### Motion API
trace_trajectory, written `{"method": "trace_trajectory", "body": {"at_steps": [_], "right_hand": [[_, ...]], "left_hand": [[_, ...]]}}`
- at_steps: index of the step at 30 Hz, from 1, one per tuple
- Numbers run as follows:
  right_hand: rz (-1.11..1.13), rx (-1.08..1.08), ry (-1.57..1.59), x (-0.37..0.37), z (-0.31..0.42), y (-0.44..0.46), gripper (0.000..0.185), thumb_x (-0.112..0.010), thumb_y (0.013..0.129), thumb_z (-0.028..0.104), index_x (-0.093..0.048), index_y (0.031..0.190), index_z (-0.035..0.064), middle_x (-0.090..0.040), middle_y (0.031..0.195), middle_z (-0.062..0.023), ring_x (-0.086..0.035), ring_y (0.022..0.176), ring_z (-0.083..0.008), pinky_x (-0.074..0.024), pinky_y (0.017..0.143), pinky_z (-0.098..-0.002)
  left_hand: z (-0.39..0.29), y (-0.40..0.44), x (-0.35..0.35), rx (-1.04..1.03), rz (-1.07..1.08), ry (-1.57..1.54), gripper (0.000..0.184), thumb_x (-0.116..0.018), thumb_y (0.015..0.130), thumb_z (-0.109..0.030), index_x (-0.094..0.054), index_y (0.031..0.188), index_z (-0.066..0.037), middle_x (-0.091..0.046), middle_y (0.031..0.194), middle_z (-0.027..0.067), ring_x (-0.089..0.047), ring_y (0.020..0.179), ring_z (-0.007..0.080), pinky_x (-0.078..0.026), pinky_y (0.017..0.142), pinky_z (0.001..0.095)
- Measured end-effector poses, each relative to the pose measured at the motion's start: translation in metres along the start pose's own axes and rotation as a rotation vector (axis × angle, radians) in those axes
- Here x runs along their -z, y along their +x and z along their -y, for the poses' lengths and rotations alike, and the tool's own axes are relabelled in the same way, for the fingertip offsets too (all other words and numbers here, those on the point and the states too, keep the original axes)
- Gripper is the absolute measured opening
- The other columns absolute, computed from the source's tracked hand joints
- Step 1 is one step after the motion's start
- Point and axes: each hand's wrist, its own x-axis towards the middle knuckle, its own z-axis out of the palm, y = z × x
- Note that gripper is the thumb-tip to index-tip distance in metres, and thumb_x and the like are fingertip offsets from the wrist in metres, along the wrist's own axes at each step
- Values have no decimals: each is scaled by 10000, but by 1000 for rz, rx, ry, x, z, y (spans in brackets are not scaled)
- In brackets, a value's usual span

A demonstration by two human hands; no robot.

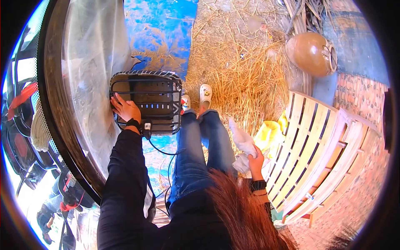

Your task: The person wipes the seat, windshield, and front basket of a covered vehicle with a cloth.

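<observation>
Right hand (255, 161): my fingers are closed on the white cloth (241, 137), bunching its near end, while a longer end reaches forward beside my leg
White cloth: it is held up between my leg and the slatted bench (306, 139), so I would gather the loose end into my palm to keep it off the straw (246, 85)
Left hand (126, 110): spread with the fingers apart on the left edge of the black basket (146, 74), just below the middle of that edge; I cannot tell whether my fingertips hook under the rim
Basket hold: I judge that a palm set firmly on the rim would steady it better than fingertips alone
Black basket: over the blue sheet (160, 37), just inside its right edge, with the translucent plastic (93, 54) along the basket's left edge
Cable (160, 151): it curves from near the basket's near right corner toward my legs, so I would keep my left sleeve from snagging it
Bench side: the yellow bag (266, 135) lies by its left edge, and the brown jar (310, 54) is beyond its far end
</observation>
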Motion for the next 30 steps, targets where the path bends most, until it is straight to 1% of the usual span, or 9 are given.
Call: {"method": "trace_trajectory", "body": {"at_steps": [5, 7, 8, 19, 26, 28, 30], "right_hand": [[20, -32, 61, -1, -9, -3, 429, -513, 620, 14, -528, 1049, 5, -573, 971, -149, -542, 915, -235, -400, 822, -300], [29, 5, -2, -1, -11, -4, 436, -484, 625, -13, -507, 1060, -32, -561, 955, -125, -532, 886, -182, -404, 805, -267], [27, 3, -1, -1, -12, -5, 436, -484, 625, -13, -507, 1060, -32, -561, 955, -125, -532, 886, -182, -404, 805, -267], [25, -28, -39, 3, -14, -11, 433, -497, 628, 6, -509, 1059, -38, -574, 943, -137, -541, 879, -197, -409, 801, -274], [31, -39, 0, -2, -24, -15, 432, -497, 630, 5, -509, 1060, -35, -571, 940, -128, -539, 873, -188, -409, 796, -268], [35, -67, 15, -2, -26, -17, 420, -515, 627, 18, -527, 1047, 9, -566, 977, -151, -536, 921, -245, -398, 825, -301], [33, -63, 3, -3, -29, -18, 421, -518, 626, 18, -527, 1047, 10, -566, 976, -151, -537, 919, -246, -399, 825, -302]], "left_hand": [[-1, 0, 1, 10, -7, -3, 556, -369, 767, -162, -216, 1299, -103, -222, 1317, 187, -200, 1231, 338, -194, 953, 539], [0, 0, -1, 13, -16, -6, 552, -366, 770, -162, -218, 1298, -102, -225, 1316, 186, -201, 1230, 338, -196, 952, 540], [1, 0, -2, 14, -23, -9, 548, -363, 772, -161, -220, 1297, -101, -227, 1315, 184, -202, 1230, 337, -197, 951, 541], [-1, 1, 0, 8, -14, 4, 529, -350, 790, -162, -216, 1297, -97, -235, 1310, 178, -201, 1230, 333, -197, 954, 535], [-1, 1, 1, 7, -7, 24, 528, -347, 792, -166, -216, 1298, -97, -230, 1315, 172, -199, 1233, 327, -194, 960, 525], [-1, 1, 0, 10, -9, 21, 528, -346, 792, -166, -216, 1298, -96, -230, 1315, 170, -199, 1233, 325, -195, 959, 525], [-1, 1, 0, 13, -11, 18, 527, -345, 792, -167, -217, 1298, -95, -229, 1316, 168, -199, 1234, 324, -195, 959, 524]]}}
